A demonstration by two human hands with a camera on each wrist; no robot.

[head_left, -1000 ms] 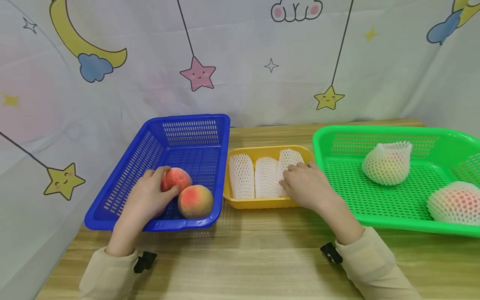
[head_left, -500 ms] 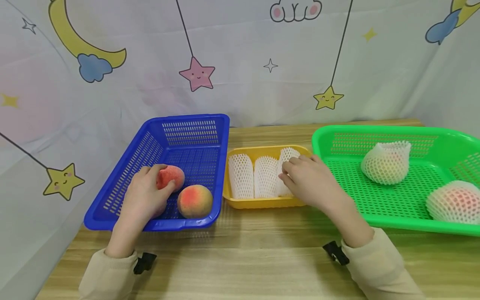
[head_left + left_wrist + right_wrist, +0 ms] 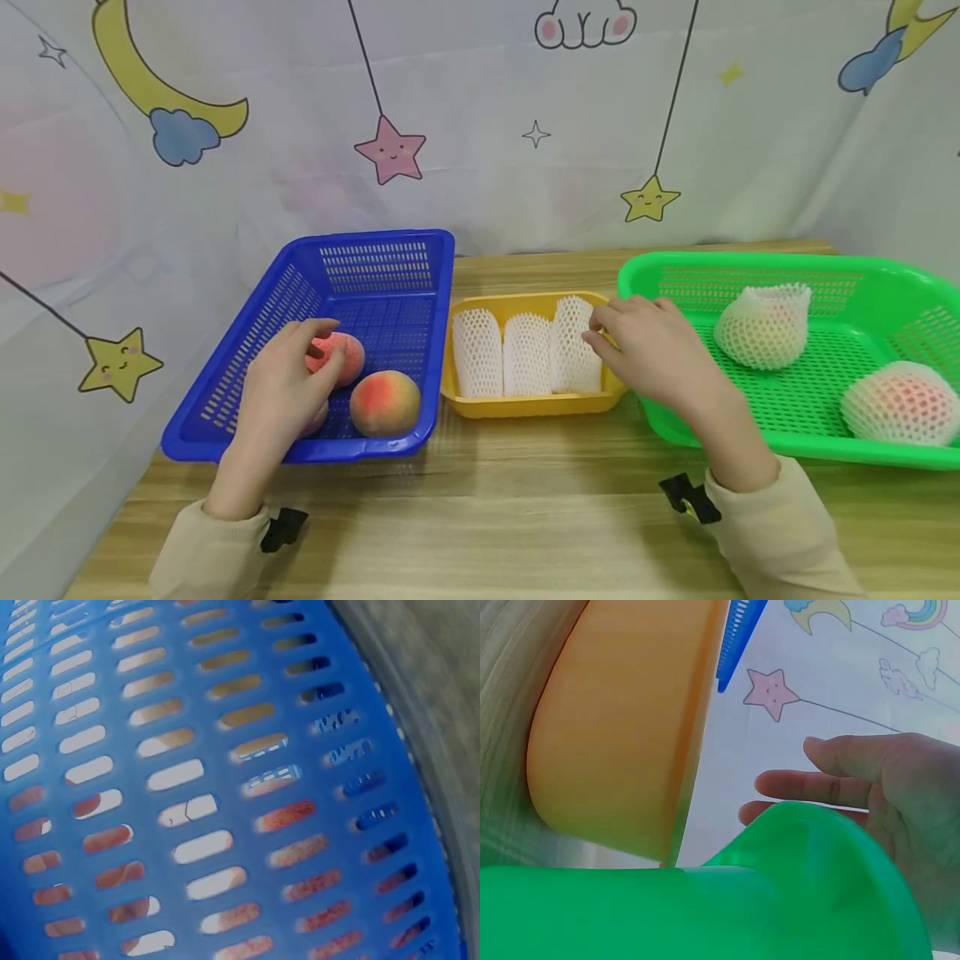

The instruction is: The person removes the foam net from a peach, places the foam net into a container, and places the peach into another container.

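My left hand (image 3: 281,379) is over the near left of the blue basket (image 3: 442,333), thumb and fingers loosely bent beside a reddish peach (image 3: 348,358). The thumb overlaps the peach; the index finger is above it. A yellow-red peach (image 3: 385,403) lies to its right, and another peach (image 3: 317,421) is mostly hidden under the hand. My right hand (image 3: 652,354) hovers between the yellow tray (image 3: 525,407) and the green basket, holding nothing; the right wrist view shows its fingers extended. Three white foam net sleeves (image 3: 527,354) lie in the tray.
At right, the green basket (image 3: 750,446) holds two peaches in foam nets, one (image 3: 763,327) farther back and one (image 3: 900,404) nearer. All containers stand on a wooden table (image 3: 480,517) before a patterned cloth (image 3: 480,192).
My right hand has moved right, off the rightmost foam sleeve. The reddish peach has shifted left, apart from the yellow-red one. My left index finger has lifted slightly from it.
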